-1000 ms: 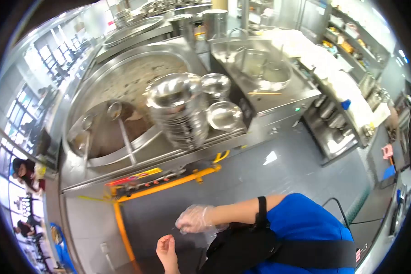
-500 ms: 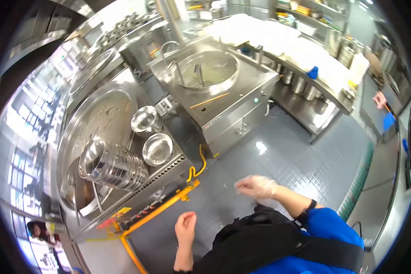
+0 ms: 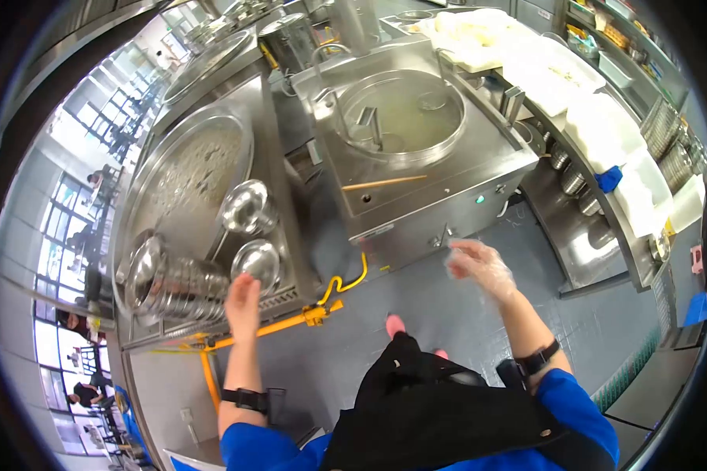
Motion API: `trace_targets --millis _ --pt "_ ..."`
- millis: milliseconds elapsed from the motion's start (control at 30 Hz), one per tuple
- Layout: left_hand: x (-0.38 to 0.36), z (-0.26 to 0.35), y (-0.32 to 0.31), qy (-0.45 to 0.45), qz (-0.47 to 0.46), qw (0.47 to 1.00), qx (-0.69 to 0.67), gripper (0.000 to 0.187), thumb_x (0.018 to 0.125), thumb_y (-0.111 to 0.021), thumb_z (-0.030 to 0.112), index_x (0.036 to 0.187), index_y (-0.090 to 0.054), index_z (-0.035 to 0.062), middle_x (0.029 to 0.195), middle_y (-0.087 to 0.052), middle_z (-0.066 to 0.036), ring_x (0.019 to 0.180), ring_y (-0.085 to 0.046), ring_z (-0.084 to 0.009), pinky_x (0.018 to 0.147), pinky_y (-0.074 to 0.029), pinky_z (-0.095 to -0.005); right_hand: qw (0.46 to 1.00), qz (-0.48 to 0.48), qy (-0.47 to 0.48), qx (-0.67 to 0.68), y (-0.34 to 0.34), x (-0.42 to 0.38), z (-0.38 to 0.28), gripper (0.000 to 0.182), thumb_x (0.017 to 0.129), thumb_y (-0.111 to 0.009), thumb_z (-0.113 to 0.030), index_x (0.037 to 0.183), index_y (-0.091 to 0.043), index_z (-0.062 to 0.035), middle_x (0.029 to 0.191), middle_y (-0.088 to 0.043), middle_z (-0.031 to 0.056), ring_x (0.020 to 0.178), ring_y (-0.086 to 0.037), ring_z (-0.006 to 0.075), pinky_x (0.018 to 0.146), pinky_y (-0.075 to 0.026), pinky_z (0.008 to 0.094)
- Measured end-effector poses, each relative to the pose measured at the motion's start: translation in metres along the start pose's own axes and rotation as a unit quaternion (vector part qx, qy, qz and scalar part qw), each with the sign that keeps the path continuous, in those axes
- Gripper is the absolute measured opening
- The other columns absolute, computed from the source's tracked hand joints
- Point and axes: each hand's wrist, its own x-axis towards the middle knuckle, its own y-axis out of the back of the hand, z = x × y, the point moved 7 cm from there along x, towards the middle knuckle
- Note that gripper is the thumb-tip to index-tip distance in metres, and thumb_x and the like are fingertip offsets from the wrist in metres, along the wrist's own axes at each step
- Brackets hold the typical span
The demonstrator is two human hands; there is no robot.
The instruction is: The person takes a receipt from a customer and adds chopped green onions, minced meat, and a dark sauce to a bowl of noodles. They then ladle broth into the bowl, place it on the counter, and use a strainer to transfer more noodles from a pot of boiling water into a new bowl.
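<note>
My left hand point(image 3: 243, 308) is raised at the edge of the steel counter, its fingers loosely extended and nothing showing in them. Its fingertips overlap the lower rim of a shiny steel bowl point(image 3: 257, 263) in this view. Another stack of steel bowls point(image 3: 249, 208) sits just behind, and a long stack of steel bowls point(image 3: 182, 286) lies tilted to the left of the hand. In a clear plastic glove, my right hand point(image 3: 483, 268) hovers over the floor in front of the cooker, fingers bent and apart, with nothing visible in them.
A large round pan point(image 3: 239, 141) is set into the left counter. Ahead, a cooker holds a round vat point(image 3: 456, 141) of cloudy liquid, with a wooden stick point(image 3: 385, 183) on its top. White trays point(image 3: 605, 129) line the right table beside a blue cloth point(image 3: 608, 179). A yellow pipe point(image 3: 291, 320) runs below the counter.
My left hand has moved forward and left to the steel bowls. My right hand has shifted forward and right, and the view has swung, bringing the cooker closer.
</note>
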Motion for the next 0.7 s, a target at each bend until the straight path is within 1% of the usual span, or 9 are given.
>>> trace_targets --millis 167,233,267,333,400,500,567,667,700 --pt "0.099 -0.026 0.01 0.039 0.031 0.987 0.15 0.052 0.086 -0.068 0.016 0.131 -0.049 -0.0019 0.122 -0.057 -0.016 0.105 -0.058 -0.0209 0.091 -0.045 -0.0307 0.999 0.023 -0.024 0.037 -0.008 0.113 -0.023 0.038 0.09 -0.065 -0.021 0.118 -0.054 0.003 0.09 -0.064 0.0095 0.079 -0.062 0.0187 0.074 -0.054 0.0313" --pt "0.136 -0.036 0.012 0.063 0.037 0.974 0.214 0.057 0.086 -0.067 0.016 0.134 -0.044 -0.0036 0.128 -0.053 -0.019 0.11 -0.056 -0.0237 0.095 -0.043 -0.0323 0.993 0.034 -0.074 0.08 -0.016 0.169 -0.029 0.046 0.09 -0.064 -0.028 0.125 -0.051 0.0002 0.096 -0.064 0.0111 0.085 -0.063 0.0201 0.077 -0.054 0.0331" --pt "0.154 -0.054 0.02 0.041 0.064 0.972 0.222 0.057 0.083 -0.069 0.021 0.131 -0.048 -0.0025 0.124 -0.057 -0.018 0.108 -0.058 -0.0275 0.092 -0.046 -0.0366 0.989 0.041 -0.101 0.101 -0.021 0.197 -0.029 0.05 0.091 -0.064 -0.032 0.128 -0.05 -0.0012 0.099 -0.064 0.0119 0.087 -0.064 0.0208 0.079 -0.054 0.034" --pt "0.179 -0.068 0.026 0.049 0.064 0.956 0.283 0.059 0.084 -0.069 0.021 0.131 -0.047 -0.0046 0.126 -0.056 -0.017 0.107 -0.058 -0.0273 0.092 -0.046 -0.0364 0.975 0.012 -0.115 0.19 -0.034 0.257 -0.03 0.054 0.091 -0.062 -0.036 0.127 -0.048 0.0001 0.102 -0.062 0.0161 0.09 -0.063 0.0232 0.08 -0.054 0.0353" --pt "0.2 -0.094 0.037 0.123 0.054 0.947 0.291 0.061 0.083 -0.07 0.02 0.132 -0.045 -0.0069 0.131 -0.052 -0.019 0.105 -0.058 -0.0251 0.091 -0.046 -0.0343 0.942 0.014 -0.166 0.292 -0.05 0.308 -0.017 0.057 0.091 -0.059 -0.04 0.128 -0.045 0.0014 0.105 -0.06 0.0195 0.092 -0.063 0.0261 0.082 -0.055 0.0362" --pt "0.221 -0.118 0.048 0.148 0.028 0.942 0.3 0.038 0.084 -0.068 0.014 0.115 -0.058 -0.006 0.093 -0.066 -0.014 0.072 -0.062 -0.0191 0.07 -0.052 -0.0317 0.868 0.019 -0.233 0.439 -0.076 0.386 -0.007 0.06 0.094 -0.051 -0.045 0.128 -0.042 0.0034 0.11 -0.058 0.0226 0.093 -0.062 0.03 0.081 -0.055 0.0373" --pt "0.223 -0.12 0.043 0.213 -0.001 0.94 0.265 0.021 0.083 -0.067 0.01 0.098 -0.061 -0.0043 0.07 -0.059 -0.007 0.051 -0.054 -0.013 0.047 -0.049 -0.028 0.821 -0.02 -0.237 0.52 -0.089 0.423 0.004 0.058 0.096 -0.045 -0.046 0.124 -0.042 0.005 0.111 -0.057 0.0236 0.094 -0.062 0.0307 0.08 -0.056 0.0387" --pt "0.223 -0.105 0.034 0.192 0.057 0.949 0.241 0.013 0.083 -0.065 0.007 0.088 -0.057 -0.0025 0.067 -0.053 -0.004 0.045 -0.048 -0.0089 0.035 -0.041 -0.0245 0.818 -0.033 -0.19 0.542 -0.099 0.469 0.02 0.053 0.098 -0.042 -0.041 0.119 -0.043 0.0081 0.104 -0.059 0.023 0.088 -0.064 0.0313 0.074 -0.057 0.0388" --pt "0.223 -0.103 0.032 0.202 0.054 0.948 0.239 0.013 0.082 -0.065 0.006 0.088 -0.057 -0.0025 0.067 -0.053 -0.004 0.046 -0.048 -0.0091 0.035 -0.041 -0.0247 0.808 0.045 -0.175 0.56 -0.097 0.479 0.021 0.037 0.097 -0.042 -0.027 0.109 -0.047 0.0082 0.095 -0.061 0.0213 0.078 -0.065 0.0301 0.067 -0.058 0.0379"
